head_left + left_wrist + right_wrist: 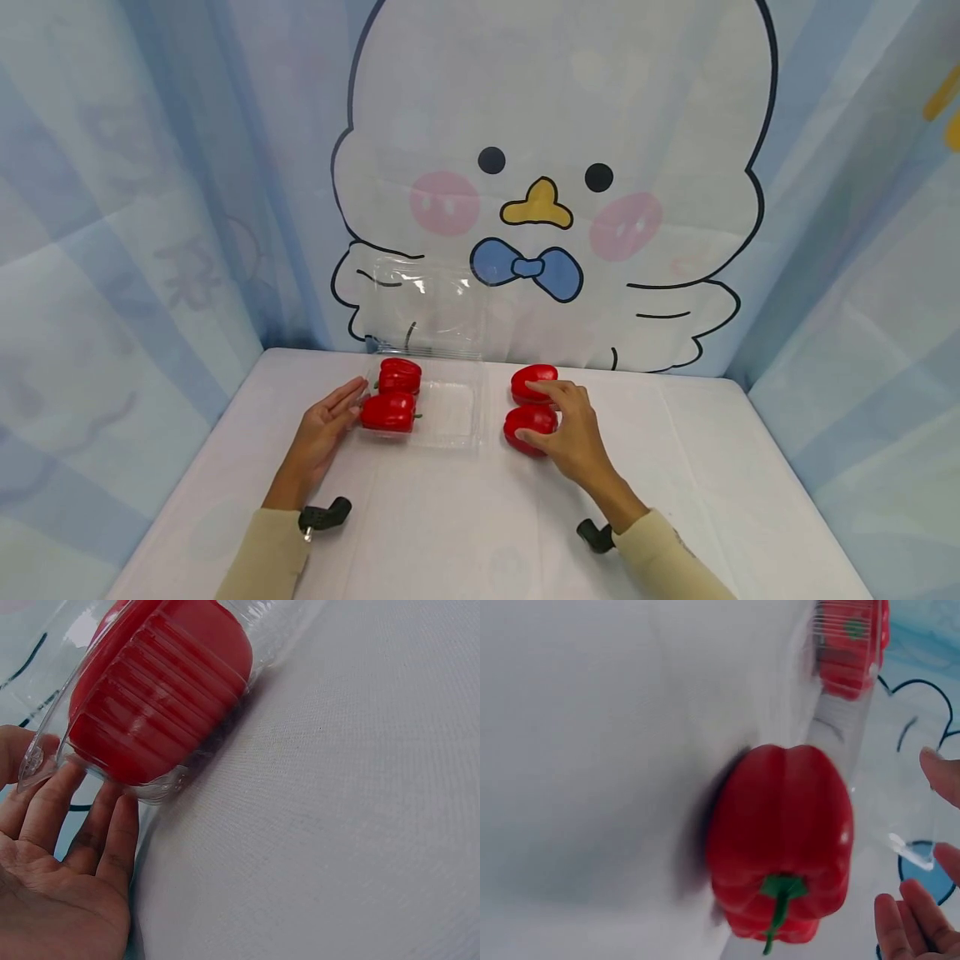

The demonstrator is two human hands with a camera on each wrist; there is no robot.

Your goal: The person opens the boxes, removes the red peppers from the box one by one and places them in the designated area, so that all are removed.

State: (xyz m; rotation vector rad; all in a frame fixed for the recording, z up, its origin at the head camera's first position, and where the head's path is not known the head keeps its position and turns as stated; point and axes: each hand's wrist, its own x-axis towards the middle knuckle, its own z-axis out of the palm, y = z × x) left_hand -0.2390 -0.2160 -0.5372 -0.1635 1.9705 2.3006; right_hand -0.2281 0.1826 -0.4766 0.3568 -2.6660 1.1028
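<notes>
Two red bell peppers, a rear one [400, 376] and a front one [387, 413], sit in the left part of a clear plastic box [448, 412]. My left hand [324, 433] touches the box's left wall with mostly straight fingers; the left wrist view shows the fingertips against the clear rim. To the right of the box, two more red bell peppers, one behind [534, 374] and one in front [784, 817], lie on the table. My right hand [573, 437] is spread over this pair; in the right wrist view its fingers are apart from the front pepper.
The box's transparent lid [431, 308] stands upright at the back, against a curtain [652, 100] with a cartoon bird. A white cloth covers the table [450, 525]. Curtains also hang on the left and right sides. Dark wrist mounts [324, 515] are on both arms.
</notes>
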